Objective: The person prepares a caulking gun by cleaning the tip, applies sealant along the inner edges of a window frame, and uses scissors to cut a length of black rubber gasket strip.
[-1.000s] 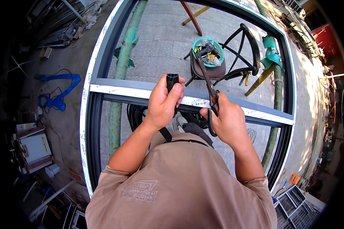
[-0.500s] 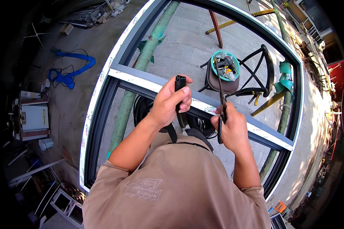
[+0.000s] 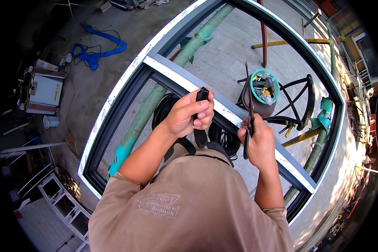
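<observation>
My left hand [image 3: 185,115] is closed around a black rubber sealing strip [image 3: 202,93], its cut, hollow-looking end standing up above the fingers. Below that hand, black strip hangs down in front of my waist. In my right hand [image 3: 261,143] is a pair of long-bladed scissors [image 3: 250,98], blades pointing away from me and looking nearly closed. The scissors are apart from the strip. Both hands are over the middle bar of a large dark window frame [image 3: 172,70], whose faces carry white printed film. Coils of black strip [image 3: 163,110] lie lower down, partly hidden by my left arm.
Green-wrapped poles [image 3: 149,107] run beneath the frame. Beyond the bar stands a chair [image 3: 308,101] with a turquoise basin [image 3: 276,86] of tools on its seat. A blue strap-like thing [image 3: 109,52] lies on the floor at left, near a white box-like appliance [image 3: 44,90].
The view has turned, so the frame and floor things sit differently in it. Both hands keep their holds; the strip's end has tipped slightly, and the scissors stay apart from it.
</observation>
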`<act>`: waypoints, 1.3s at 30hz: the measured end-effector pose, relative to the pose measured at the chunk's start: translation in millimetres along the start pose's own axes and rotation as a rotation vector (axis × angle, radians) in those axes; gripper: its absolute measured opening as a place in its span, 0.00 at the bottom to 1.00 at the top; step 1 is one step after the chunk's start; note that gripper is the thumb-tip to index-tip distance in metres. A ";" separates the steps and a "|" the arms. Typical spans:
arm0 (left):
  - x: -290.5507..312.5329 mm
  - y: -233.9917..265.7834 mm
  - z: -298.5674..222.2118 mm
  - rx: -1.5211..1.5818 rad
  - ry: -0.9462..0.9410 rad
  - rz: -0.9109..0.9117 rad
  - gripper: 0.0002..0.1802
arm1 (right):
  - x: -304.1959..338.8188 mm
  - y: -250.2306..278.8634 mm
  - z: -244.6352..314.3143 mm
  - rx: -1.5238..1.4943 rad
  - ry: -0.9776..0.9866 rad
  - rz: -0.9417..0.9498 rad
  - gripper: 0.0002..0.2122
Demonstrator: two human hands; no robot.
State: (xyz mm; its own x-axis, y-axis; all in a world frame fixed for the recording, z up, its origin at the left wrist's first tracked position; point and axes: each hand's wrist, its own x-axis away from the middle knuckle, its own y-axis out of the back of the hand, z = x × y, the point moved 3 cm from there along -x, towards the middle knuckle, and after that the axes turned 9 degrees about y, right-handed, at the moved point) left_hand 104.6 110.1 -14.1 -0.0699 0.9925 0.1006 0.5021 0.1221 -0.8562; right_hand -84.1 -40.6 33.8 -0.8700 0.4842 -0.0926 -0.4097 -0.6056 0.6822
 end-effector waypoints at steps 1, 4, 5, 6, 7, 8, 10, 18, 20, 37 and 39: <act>0.8 0.0 0.8 0.003 -0.007 -0.006 0.12 | -0.7 0.2 -0.4 -0.008 -0.003 0.010 0.19; 2.0 -0.6 3.1 0.010 -0.024 -0.019 0.12 | -1.4 0.9 -0.7 -0.032 -0.002 0.034 0.19; 2.2 -1.6 3.3 0.009 -0.028 -0.021 0.12 | -1.3 0.8 0.0 -0.040 0.008 0.038 0.19; 1.6 -2.7 3.9 0.009 -0.031 -0.022 0.12 | -0.7 1.1 0.4 -0.047 0.015 0.041 0.19; 1.2 -3.2 4.6 0.013 -0.034 -0.020 0.12 | 0.1 0.6 0.1 -0.064 0.036 0.041 0.19; 0.9 -3.3 5.4 0.018 -0.036 -0.018 0.11 | 1.0 -0.8 -1.2 -0.081 0.057 0.041 0.19; 0.7 -2.4 7.0 0.031 -0.042 -0.020 0.12 | 2.1 -3.3 -1.0 -0.126 0.079 0.062 0.19; -4.4 -3.7 10.2 0.055 -0.109 -0.058 0.21 | 5.3 -8.0 1.0 -0.245 0.058 0.222 0.17; -4.4 -7.3 9.0 0.040 -0.146 -0.082 0.23 | 4.4 -5.4 2.0 -0.240 0.079 0.223 0.16; -14.1 -33.6 10.0 -0.396 -0.359 -0.330 0.29 | 3.3 -8.1 -21.5 -0.540 0.040 0.150 0.20; -10.8 -30.2 9.1 -0.412 -0.373 -0.347 0.23 | 4.0 -11.0 -19.3 -0.534 0.043 0.125 0.20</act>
State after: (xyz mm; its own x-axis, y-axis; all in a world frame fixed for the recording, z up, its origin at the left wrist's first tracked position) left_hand 82.3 95.6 6.1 -0.5440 0.8342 0.0902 0.6806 0.5016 -0.5340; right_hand -88.4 -44.2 11.9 -0.9269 0.3686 -0.0713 -0.3749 -0.8986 0.2281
